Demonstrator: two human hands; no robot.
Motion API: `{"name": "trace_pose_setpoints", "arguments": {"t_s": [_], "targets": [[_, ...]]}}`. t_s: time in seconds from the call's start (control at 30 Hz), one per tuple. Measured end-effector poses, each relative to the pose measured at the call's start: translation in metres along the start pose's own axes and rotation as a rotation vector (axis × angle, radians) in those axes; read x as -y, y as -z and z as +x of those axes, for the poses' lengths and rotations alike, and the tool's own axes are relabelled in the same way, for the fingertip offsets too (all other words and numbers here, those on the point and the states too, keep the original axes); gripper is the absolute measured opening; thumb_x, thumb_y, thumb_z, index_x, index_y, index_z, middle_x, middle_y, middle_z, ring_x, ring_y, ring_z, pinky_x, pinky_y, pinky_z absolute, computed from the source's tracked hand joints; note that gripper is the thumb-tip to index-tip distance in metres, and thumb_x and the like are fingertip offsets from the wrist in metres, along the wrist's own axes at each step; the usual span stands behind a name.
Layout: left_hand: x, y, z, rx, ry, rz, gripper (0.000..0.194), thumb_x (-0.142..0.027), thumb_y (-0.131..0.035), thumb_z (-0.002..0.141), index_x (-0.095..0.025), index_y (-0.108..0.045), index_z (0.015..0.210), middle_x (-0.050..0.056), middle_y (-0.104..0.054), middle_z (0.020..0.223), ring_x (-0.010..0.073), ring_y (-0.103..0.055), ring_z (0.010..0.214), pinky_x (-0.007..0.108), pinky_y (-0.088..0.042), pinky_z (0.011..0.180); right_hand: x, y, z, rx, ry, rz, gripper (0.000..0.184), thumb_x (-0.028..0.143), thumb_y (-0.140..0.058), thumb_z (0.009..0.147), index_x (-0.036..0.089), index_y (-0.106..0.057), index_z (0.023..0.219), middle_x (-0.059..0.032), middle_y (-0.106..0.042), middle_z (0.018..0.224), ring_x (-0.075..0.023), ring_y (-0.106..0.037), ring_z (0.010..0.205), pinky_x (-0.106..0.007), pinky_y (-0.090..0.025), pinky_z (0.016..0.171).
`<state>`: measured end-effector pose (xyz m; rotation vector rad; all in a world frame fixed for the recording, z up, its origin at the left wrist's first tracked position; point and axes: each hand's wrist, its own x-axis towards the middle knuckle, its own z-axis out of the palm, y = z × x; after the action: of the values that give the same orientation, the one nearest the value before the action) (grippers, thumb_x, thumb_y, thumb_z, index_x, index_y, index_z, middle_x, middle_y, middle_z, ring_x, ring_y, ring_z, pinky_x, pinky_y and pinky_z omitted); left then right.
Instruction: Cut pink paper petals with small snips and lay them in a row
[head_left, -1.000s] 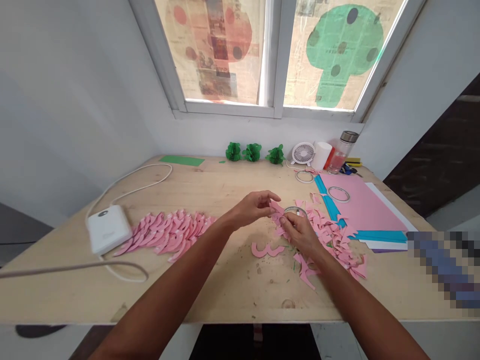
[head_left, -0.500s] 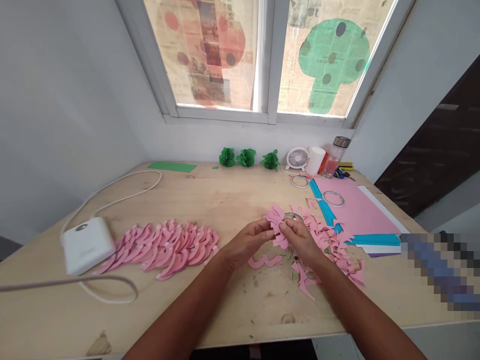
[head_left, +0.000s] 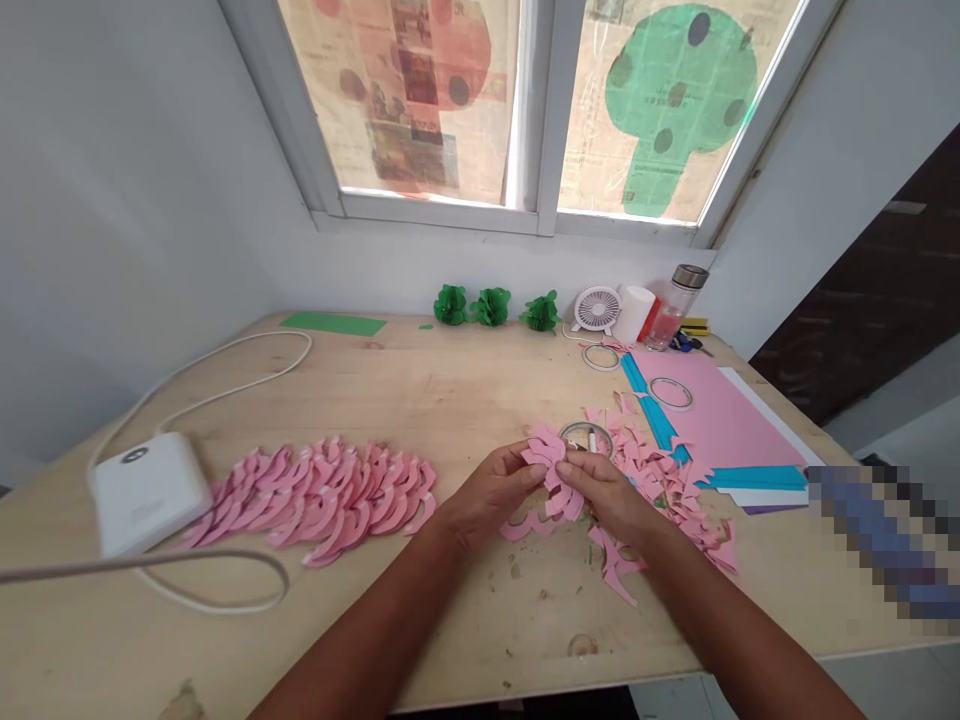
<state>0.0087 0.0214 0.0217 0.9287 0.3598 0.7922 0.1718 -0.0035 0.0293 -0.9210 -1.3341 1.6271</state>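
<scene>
Both hands pinch one pink paper flower [head_left: 545,446] with layered, notched petals, held just over the table. My left hand [head_left: 491,495] grips its left side, thumb in front. From the right, my right hand [head_left: 611,487] presses its middle between thumb and fingers. Below the flower lies a wavy pink paper strip [head_left: 525,527]. A roll of tape [head_left: 586,432] stands out just behind my right hand, with a pen-like white thing inside its ring. Pink paper scraps [head_left: 671,480] are heaped right of that hand.
Rows of pink scalloped paper pieces [head_left: 330,500] lie left, beside a white power bank [head_left: 154,495] with its cable. Green paper balls [head_left: 491,307], a small fan [head_left: 597,309] and a glass bottle [head_left: 675,310] line the back. Pink sheets [head_left: 742,415] with a tape ring [head_left: 670,393] lie right.
The flower has turned between my fingers, and my right thumb has shifted on it. More of the tape roll shows behind. The head view has tilted down a little.
</scene>
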Motion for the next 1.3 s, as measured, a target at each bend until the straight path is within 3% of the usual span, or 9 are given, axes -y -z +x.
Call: {"name": "trace_pose_setpoints", "arguments": {"t_s": [0.2,0.37,0.5,0.63,0.83,1.0,1.1,1.2,1.3], "targets": [[0.0,-0.003,-0.003,0.026,-0.012,-0.068,0.053,-0.023,-0.07,0.069,-0.021,-0.055,0.119,0.012,-0.062,0.109,0.0212,-0.06,0.091,0.03,-0.043,0.074,0.0,-0.001,-0.002,0.062,-0.034,-0.015,0.03,0.044,-0.055,0.082,0.015,-0.061,0.08,0.001,-0.055,0.066,-0.0106,-0.053,0.06,-0.022,-0.042,0.057],[0.003,-0.01,-0.003,-0.054,-0.004,-0.096,0.048,-0.022,-0.067,0.072,-0.022,-0.055,0.119,0.012,-0.059,0.117,0.0212,-0.06,0.093,0.028,-0.045,0.069,-0.004,-0.002,-0.001,0.009,0.02,-0.194,0.033,0.047,-0.05,0.084,0.015,-0.061,0.078,-0.0001,-0.055,0.072,-0.0127,-0.053,0.07,-0.024,-0.043,0.064],[0.004,-0.015,-0.002,-0.16,0.009,-0.117,0.04,-0.024,-0.065,0.074,-0.02,-0.059,0.113,0.012,-0.063,0.112,0.0207,-0.062,0.092,0.028,-0.046,0.072,-0.007,-0.001,0.001,-0.051,0.06,-0.337,0.035,0.049,-0.048,0.084,0.017,-0.058,0.074,0.0008,-0.051,0.067,-0.0117,-0.049,0.063,-0.023,-0.041,0.056],[0.003,-0.012,0.0,-0.25,-0.006,-0.179,0.041,-0.023,-0.064,0.074,-0.019,-0.056,0.114,0.011,-0.066,0.105,0.0197,-0.064,0.082,0.028,-0.048,0.065,-0.004,-0.001,0.003,0.041,0.067,-0.406,0.038,0.05,-0.045,0.084,0.018,-0.054,0.066,0.0026,-0.046,0.057,-0.0103,-0.048,0.054,-0.021,-0.038,0.049],[-0.001,-0.006,0.001,-0.346,-0.014,-0.196,0.044,-0.019,-0.067,0.071,-0.017,-0.054,0.113,0.01,-0.068,0.097,0.0184,-0.064,0.079,0.027,-0.05,0.062,-0.005,0.0,0.004,0.093,0.046,-0.409,0.036,0.048,-0.044,0.086,0.016,-0.058,0.075,-0.0013,-0.06,0.067,-0.0128,-0.058,0.061,-0.023,-0.043,0.054],[0.0,0.002,0.003,-0.517,-0.068,-0.133,0.041,-0.019,-0.069,0.068,-0.015,-0.057,0.107,0.008,-0.07,0.086,0.0175,-0.066,0.077,0.026,-0.051,0.066,-0.007,0.011,0.004,-0.1,0.122,-0.679,0.035,0.039,-0.042,0.088,0.017,-0.06,0.069,0.0004,-0.061,0.059,-0.0078,-0.042,0.044,-0.021,-0.029,0.042],[0.0,0.007,0.004,-0.592,-0.061,-0.041,0.038,-0.02,-0.069,0.067,-0.013,-0.058,0.102,0.009,-0.07,0.083,0.0175,-0.066,0.073,0.026,-0.051,0.063,-0.005,0.017,0.004,-0.197,0.142,-0.789,0.026,0.033,-0.044,0.087,0.017,-0.062,0.077,0.0007,-0.061,0.06,-0.0082,-0.043,0.044,-0.021,-0.03,0.043],[0.001,0.011,0.005,-0.631,-0.066,0.036,0.036,-0.021,-0.067,0.067,-0.013,-0.058,0.102,0.009,-0.07,0.083,0.0171,-0.066,0.07,0.025,-0.05,0.059,-0.003,0.018,0.003,-0.149,0.202,-0.959,0.017,0.028,-0.049,0.083,0.018,-0.062,0.077,0.0007,-0.059,0.062,-0.0101,-0.049,0.053,-0.022,-0.033,0.049],[0.003,0.014,0.006,-0.658,-0.077,0.106,0.041,-0.021,-0.066,0.067,-0.013,-0.056,0.105,0.009,-0.069,0.081,0.0177,-0.066,0.069,0.025,-0.049,0.057,0.0,0.013,0.001,-0.009,0.285,-1.163,0.01,0.022,-0.054,0.079,0.019,-0.063,0.08,-0.0017,-0.061,0.07,-0.0143,-0.053,0.069,-0.025,-0.037,0.061]]}}
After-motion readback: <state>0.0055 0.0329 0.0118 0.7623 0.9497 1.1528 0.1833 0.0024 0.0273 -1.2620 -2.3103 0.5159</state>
